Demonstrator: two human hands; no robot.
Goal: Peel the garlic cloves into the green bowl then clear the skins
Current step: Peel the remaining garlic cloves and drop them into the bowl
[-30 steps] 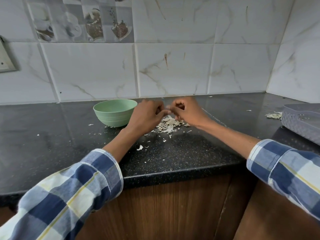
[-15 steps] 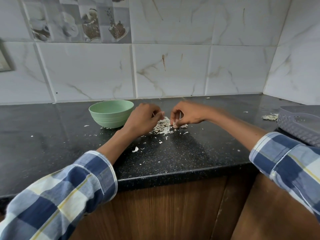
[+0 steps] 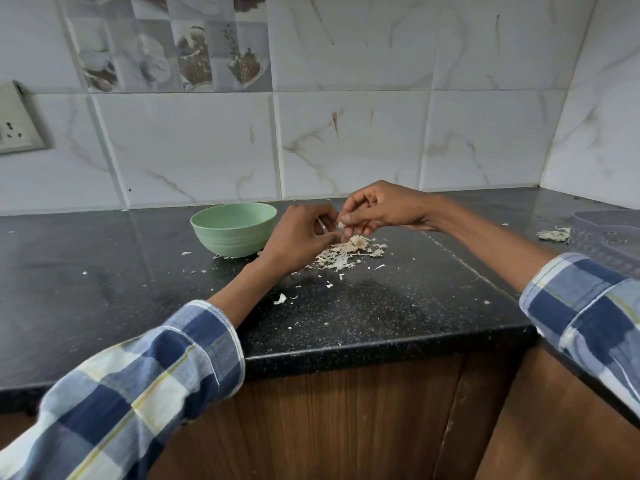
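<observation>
A green bowl (image 3: 234, 228) stands on the black counter (image 3: 104, 271), left of my hands; its inside is hidden from here. My right hand (image 3: 377, 209) pinches a small white garlic clove (image 3: 341, 225) just above a pile of pale garlic skins (image 3: 346, 252). Close beside it, my left hand (image 3: 301, 235) has its fingers curled with the fingertips at the clove. Both hands hover a little above the counter, right of the bowl.
Loose skin flakes (image 3: 280, 298) lie scattered across the counter. A grey plastic basket (image 3: 609, 242) sits at the right edge with another small heap of skins (image 3: 554, 234) beside it. A tiled wall runs behind; a socket plate (image 3: 15, 128) is at the left.
My right hand went down to the skin pile and has come back up holding a clove. The left hand stays near the bowl and meets it again.
</observation>
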